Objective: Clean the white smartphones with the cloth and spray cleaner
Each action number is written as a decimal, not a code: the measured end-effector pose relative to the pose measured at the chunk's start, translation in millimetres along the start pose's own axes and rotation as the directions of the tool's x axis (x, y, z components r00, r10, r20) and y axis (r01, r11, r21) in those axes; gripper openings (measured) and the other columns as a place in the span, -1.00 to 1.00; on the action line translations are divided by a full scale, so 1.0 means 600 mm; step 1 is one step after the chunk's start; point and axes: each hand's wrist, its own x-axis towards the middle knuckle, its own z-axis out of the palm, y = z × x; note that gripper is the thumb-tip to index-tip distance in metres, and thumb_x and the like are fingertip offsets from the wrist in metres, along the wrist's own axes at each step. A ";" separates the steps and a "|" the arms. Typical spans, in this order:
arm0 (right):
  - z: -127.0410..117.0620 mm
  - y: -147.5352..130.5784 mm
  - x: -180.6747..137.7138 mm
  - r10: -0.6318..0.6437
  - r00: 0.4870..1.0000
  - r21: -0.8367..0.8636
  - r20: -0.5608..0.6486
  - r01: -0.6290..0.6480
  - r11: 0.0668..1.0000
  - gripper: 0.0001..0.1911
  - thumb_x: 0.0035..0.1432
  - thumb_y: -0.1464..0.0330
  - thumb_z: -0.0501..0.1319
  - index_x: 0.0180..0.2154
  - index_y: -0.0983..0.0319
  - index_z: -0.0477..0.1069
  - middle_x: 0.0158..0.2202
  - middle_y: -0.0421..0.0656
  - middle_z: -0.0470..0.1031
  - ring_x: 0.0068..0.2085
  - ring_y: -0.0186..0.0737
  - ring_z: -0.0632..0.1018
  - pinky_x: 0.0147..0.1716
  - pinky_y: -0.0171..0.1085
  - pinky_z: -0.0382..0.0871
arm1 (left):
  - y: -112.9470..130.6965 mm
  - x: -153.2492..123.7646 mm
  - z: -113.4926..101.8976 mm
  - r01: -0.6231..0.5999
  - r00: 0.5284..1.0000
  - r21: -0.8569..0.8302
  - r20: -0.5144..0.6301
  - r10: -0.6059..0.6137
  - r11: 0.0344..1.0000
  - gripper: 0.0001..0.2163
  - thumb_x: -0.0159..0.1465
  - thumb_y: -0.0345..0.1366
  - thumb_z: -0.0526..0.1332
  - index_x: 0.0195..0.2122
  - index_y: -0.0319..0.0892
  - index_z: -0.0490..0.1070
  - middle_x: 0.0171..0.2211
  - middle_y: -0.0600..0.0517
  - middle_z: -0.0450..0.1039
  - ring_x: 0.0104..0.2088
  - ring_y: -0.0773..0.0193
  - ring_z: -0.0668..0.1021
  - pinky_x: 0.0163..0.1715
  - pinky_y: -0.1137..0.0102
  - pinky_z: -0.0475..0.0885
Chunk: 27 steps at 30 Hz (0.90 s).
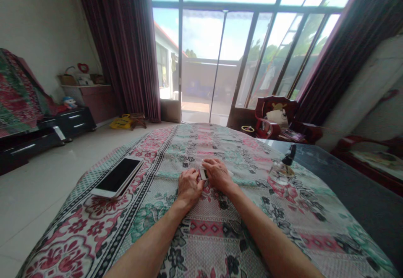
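A small white phone with a dark screen lies on the patterned cloth, mostly covered by my hands. My left hand is at its left side, fingers bent and holding its edge. Across its top lies my right hand, fingers curled down and hiding much of the phone. Something white and thin peeks out beside the right hand; its kind is unclear. To the left, a larger white tablet with a black screen rests on another flat device. A clear spray bottle with a black nozzle stands to the right.
The flowered tablecloth covers the table under my arms. A dark tabletop adjoins at the right. Farther off are a carved wooden chair, a yellow bag, black drawers and glass doors between purple curtains.
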 end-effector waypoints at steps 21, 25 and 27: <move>0.021 -0.007 -0.048 -0.083 0.975 0.204 -0.205 0.126 0.971 -0.77 0.11 0.50 0.16 -0.29 0.13 0.55 -0.08 -0.20 0.55 -0.06 -0.21 0.45 0.02 -0.18 0.22 | -0.009 0.002 -0.002 -0.038 0.999 -0.005 0.028 0.038 0.999 -0.73 0.17 -0.47 0.07 -0.18 -0.18 0.50 -0.16 -0.04 0.49 -0.10 0.17 0.46 -0.01 0.32 0.29; 0.016 -0.015 -0.061 -0.032 0.977 0.195 -0.212 0.075 0.978 -0.78 0.08 0.50 0.17 -0.32 0.13 0.55 -0.10 -0.20 0.56 -0.04 -0.20 0.44 0.01 -0.19 0.22 | -0.008 0.002 -0.003 -0.030 0.999 -0.009 0.031 0.031 0.999 -0.73 0.17 -0.46 0.06 -0.19 -0.17 0.50 -0.16 -0.06 0.49 -0.09 0.16 0.46 -0.01 0.31 0.29; 0.012 -0.020 -0.066 -0.025 0.977 0.189 -0.211 0.066 0.980 -0.77 0.06 0.50 0.19 -0.29 0.12 0.56 -0.08 -0.21 0.55 -0.04 -0.20 0.44 0.01 -0.19 0.22 | -0.007 0.001 -0.004 -0.038 0.999 -0.012 0.030 0.038 0.999 -0.73 0.16 -0.46 0.07 -0.19 -0.18 0.50 -0.15 -0.06 0.49 -0.09 0.15 0.46 -0.01 0.31 0.29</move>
